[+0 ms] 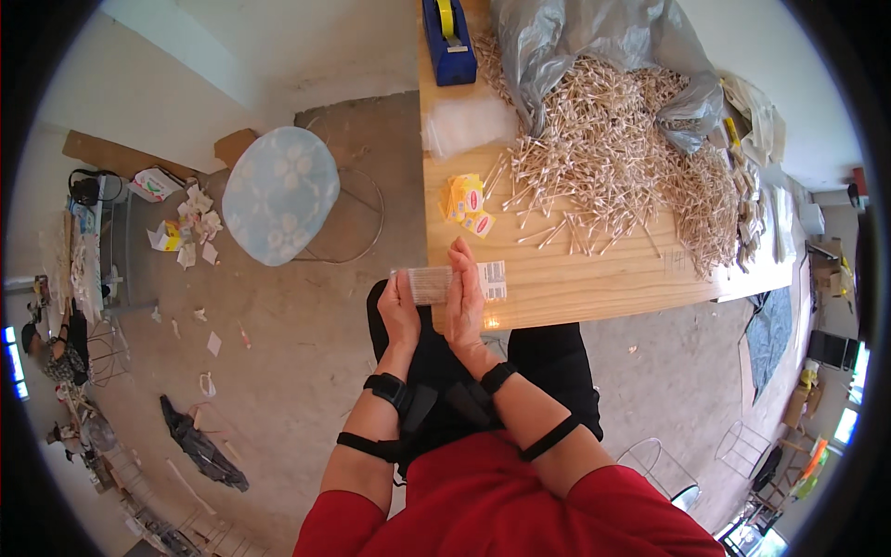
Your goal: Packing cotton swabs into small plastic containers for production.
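Observation:
A clear flat packet of cotton swabs [429,284] lies across the table's near left corner, its left end reaching past the edge. My left hand [400,314] is closed around that left end. Across the packet's right part lies my right hand [463,299], fingers stretched out together and pointing away from me. Beyond it sticks out a white printed card end [494,279]; how it joins the packet is hidden under the hand. Just past my right fingertips are several yellow-and-red label cards [462,198]. A large heap of loose cotton swabs [603,153] spreads farther right.
The wooden table [575,292] also bears a blue tape dispenser [450,51], clear plastic bags [471,125] and a grey plastic sack [613,35] around the heap. A stool with a pale blue floral cover [281,195] stands left. Paper scraps [197,223] litter the floor.

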`<state>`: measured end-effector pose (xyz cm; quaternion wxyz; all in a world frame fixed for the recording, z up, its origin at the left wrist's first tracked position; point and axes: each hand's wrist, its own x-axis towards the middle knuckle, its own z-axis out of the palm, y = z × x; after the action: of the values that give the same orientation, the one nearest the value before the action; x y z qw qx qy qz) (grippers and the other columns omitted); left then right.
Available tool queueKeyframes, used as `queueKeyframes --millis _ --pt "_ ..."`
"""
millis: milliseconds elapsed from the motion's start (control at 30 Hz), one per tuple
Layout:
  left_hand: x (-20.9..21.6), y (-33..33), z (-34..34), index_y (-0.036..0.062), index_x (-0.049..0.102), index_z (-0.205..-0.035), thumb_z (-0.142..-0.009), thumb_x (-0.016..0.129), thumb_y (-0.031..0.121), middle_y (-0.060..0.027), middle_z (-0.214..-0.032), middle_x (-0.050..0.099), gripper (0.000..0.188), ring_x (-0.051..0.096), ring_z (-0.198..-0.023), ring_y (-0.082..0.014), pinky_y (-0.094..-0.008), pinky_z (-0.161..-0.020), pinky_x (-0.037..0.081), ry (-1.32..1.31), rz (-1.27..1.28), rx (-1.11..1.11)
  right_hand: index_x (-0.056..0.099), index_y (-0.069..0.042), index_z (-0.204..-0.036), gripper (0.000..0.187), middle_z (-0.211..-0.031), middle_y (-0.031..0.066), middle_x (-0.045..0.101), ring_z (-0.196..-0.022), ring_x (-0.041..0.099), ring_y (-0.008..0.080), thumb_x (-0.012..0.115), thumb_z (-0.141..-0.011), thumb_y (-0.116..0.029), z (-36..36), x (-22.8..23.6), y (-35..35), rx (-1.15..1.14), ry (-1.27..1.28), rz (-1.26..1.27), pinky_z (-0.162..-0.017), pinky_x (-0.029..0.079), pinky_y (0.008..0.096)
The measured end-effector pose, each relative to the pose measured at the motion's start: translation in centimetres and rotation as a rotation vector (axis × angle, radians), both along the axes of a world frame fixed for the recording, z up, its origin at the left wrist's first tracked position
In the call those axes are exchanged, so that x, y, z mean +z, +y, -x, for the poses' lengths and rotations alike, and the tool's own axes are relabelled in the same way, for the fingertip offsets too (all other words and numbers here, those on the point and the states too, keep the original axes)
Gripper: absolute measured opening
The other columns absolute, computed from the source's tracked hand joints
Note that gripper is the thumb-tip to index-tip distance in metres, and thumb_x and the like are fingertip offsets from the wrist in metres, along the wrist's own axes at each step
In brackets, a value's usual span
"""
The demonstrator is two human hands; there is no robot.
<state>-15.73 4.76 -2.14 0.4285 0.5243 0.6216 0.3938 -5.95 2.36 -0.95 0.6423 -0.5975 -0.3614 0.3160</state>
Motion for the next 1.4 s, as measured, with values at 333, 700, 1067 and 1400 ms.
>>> queueKeyframes --millis 333,700,1067,1400 --pt "-0.3 0.3 0.6 -0.0023 0.062 -0.091 -0.105 0.050 0.028 -0.0045 -0.072 0.059 0.035 0.050 -0.071 -0.0107 -0.0290 -0.066 0.045 0.100 -0.002 -0.053 0.055 -0.001 -0.128 0.031 -0.148 0.0221 0.046 -0.138 0.045 0.0318 0.041 -0.100 0.002 -1.4 -0.2 0.5 0.070 0.002 0.020 -0.113 0.034 0.0381" --pt "0.6 -1.4 5.2 0.0038 0.044 -0.143 -0.104 0.053 0.022 -0.0084 -0.104 0.060 0.044 0.058 -0.084 -0.0112 -0.0247 -0.074 0.050 -0.140 0.119 0.101 0.059 -0.003 -0.110 0.029 -0.106 0.0163 0.061 -0.089 0.065 0.0362 0.069 -0.086 -0.014 -8.8 3.4 5.0 -0.130 -0.652 0.441 -0.073 0.052 0.0463" --pt "5.6 -4.1 1.5 0.0009 0.059 -0.126 -0.102 0.056 0.016 -0.0040 -0.102 0.063 0.029 0.057 -0.077 -0.0075 -0.0221 -0.070 0.049 -0.297 0.059 0.023 0.067 -0.002 -0.088 0.022 -0.072 0.0108 0.069 -0.065 0.067 0.0269 0.077 -0.078 -0.019 -11.7 1.7 2.6 -0.030 -0.473 0.561 -0.059 0.052 0.0382" --pt "7.3 -2.0 -3.7 -0.0005 0.070 -0.099 -0.092 0.071 0.016 0.0006 -0.084 0.067 0.017 0.058 -0.075 -0.0056 -0.0209 -0.069 0.047 -0.468 0.324 -0.194 0.065 0.003 -0.096 0.017 -0.080 0.0017 0.068 -0.065 0.059 0.0061 0.072 -0.090 -0.011 -9.7 8.0 -2.4 0.409 0.336 0.418 -0.057 0.048 0.0219"
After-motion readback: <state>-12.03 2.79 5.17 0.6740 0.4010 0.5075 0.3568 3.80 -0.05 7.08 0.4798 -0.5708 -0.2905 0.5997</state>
